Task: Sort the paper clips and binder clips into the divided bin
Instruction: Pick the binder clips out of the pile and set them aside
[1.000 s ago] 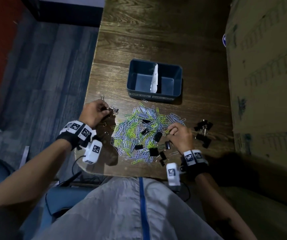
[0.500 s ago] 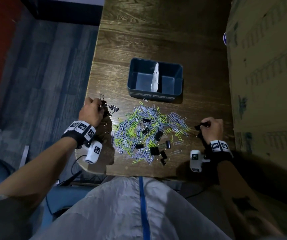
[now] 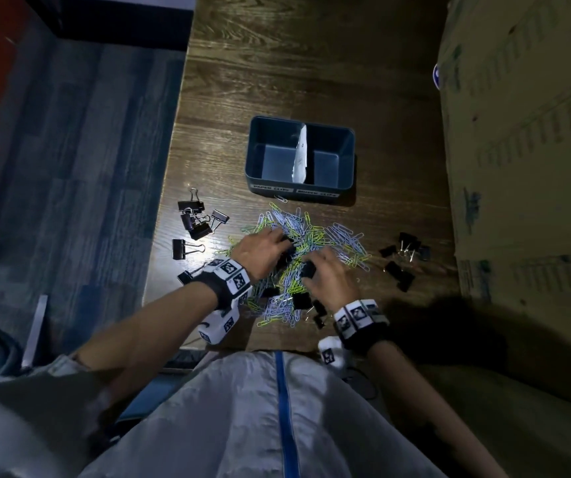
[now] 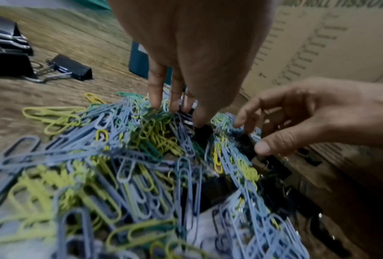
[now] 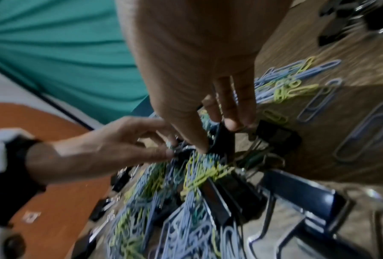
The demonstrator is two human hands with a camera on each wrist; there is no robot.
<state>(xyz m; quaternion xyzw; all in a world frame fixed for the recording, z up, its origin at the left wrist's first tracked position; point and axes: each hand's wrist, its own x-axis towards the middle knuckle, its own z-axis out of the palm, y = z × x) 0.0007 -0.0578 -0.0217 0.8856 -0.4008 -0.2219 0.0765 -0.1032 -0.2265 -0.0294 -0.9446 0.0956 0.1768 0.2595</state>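
A heap of blue, yellow and green paper clips (image 3: 311, 229) mixed with black binder clips (image 3: 301, 300) lies on the wooden table in front of the blue divided bin (image 3: 250, 153). A white paper divider (image 3: 300, 157) splits the bin, and both halves look bare. Both hands are down in the heap's middle. My left hand (image 3: 285, 244) pinches a black binder clip (image 4: 202, 133) between thumb and fingers. A little nearer and to the right, my right hand (image 3: 308, 269) pinches another black binder clip (image 5: 223, 138). The paper clips (image 4: 119, 157) half bury both.
Several binder clips (image 3: 194, 219) lie grouped near the table's left edge, and another group (image 3: 404, 251) lies right of the heap. A big cardboard box (image 3: 518, 150) walls off the right side. The table's left edge (image 3: 170, 201) drops to blue floor.
Half a second ago each hand was out at its own side group of binder clips. Both have come back inward to the heap and taken hold of new clips.
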